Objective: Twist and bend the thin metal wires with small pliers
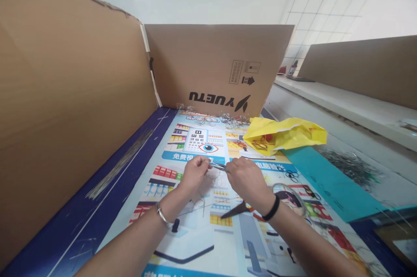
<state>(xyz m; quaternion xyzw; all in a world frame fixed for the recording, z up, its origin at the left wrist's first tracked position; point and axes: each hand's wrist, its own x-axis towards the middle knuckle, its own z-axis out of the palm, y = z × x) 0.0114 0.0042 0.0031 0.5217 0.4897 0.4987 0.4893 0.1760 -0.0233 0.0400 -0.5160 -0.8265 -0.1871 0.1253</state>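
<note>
My right hand [246,179], with a black band at its wrist, is wrapped round a pair of small metal pliers [219,166]. Their jaws point left toward my left hand [194,175], which wears a silver bangle. Its thumb and fingers pinch a thin wire right at the jaw tips; most of the wire is too fine to make out. Below the hands lie more thin wires [203,205] on the printed sheet. A pair of scissors [235,210] with dark blades and orange-red handles lies under my right wrist, partly hidden.
Cardboard panels [208,59] stand at the back and left. A bundle of straight wires [120,164] lies at left. Curly wire scraps [233,120] gather at the back. To the right are a yellow bag [289,131], small dark loops [291,175] and a tangled wire pile [350,168].
</note>
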